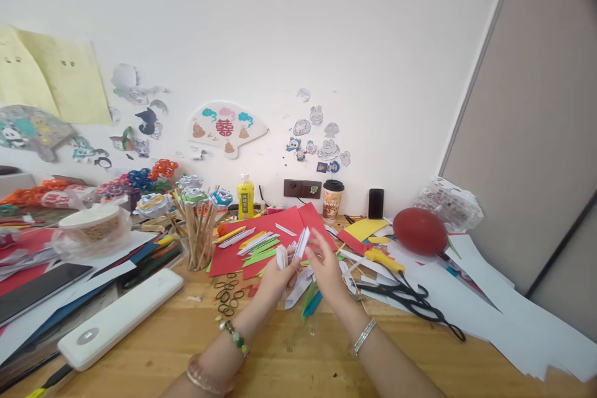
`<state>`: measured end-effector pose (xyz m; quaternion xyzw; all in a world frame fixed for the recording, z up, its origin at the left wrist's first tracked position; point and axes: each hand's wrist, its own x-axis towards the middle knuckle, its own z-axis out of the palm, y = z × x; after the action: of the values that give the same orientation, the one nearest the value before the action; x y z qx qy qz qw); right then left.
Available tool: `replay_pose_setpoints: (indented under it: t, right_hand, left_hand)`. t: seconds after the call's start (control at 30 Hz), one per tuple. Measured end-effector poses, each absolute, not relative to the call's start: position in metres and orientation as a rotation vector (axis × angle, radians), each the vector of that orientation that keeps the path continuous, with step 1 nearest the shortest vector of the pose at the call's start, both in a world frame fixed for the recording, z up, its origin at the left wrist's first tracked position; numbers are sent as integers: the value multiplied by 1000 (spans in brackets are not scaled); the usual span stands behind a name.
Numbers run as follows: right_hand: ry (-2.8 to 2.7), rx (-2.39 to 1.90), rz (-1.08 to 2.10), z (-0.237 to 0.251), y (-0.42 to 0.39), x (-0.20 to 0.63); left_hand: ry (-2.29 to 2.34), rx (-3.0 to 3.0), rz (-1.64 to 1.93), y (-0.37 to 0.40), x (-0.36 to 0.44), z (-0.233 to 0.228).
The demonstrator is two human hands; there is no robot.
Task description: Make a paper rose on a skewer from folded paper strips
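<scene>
My left hand [280, 277] is closed around folded white paper strips [302, 244], which stick up above its fingers. Close to the right of these strips is my right hand [328, 267], its fingers bent and apart. I cannot tell whether its fingertips touch the paper. Under and beyond my hands lie red paper sheets [280, 221], with green folded strips [261, 251] on top. A blue-green paper piece [312, 305] lies below my hands. Several rubber bands [227, 298] are spread on the wooden table [289, 360] left of my left wrist.
Black scissors [410, 298] and a yellow-handled tool [385, 259] lie to the right, near a red balloon [420, 231]. On the left are a white elongated device [121, 317] and a container of sticks [198, 242]. A yellow bottle [245, 197] and a cup [333, 202] stand behind.
</scene>
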<state>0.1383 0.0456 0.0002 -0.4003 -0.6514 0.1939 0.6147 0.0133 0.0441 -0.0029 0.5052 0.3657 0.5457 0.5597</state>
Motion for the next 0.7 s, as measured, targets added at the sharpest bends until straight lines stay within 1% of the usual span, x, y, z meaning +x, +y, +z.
replay_pose_setpoints:
  t: [0.2,0.43,0.57,0.7]
  right_hand:
    - [-1369,-1024,708,-1,45,151]
    - [-972,-643,1206,3,30,136]
    - [-880,-583,1279,6,28,141]
    - [-927,-615,1251,7,29,146]
  left_hand:
    - [814,1211,1180,36,26,-9]
    - [614,1079,1126,19,33,-5]
    - [591,1038,1055,16,34,-2]
    - [683,1180,1127,21,33,-4]
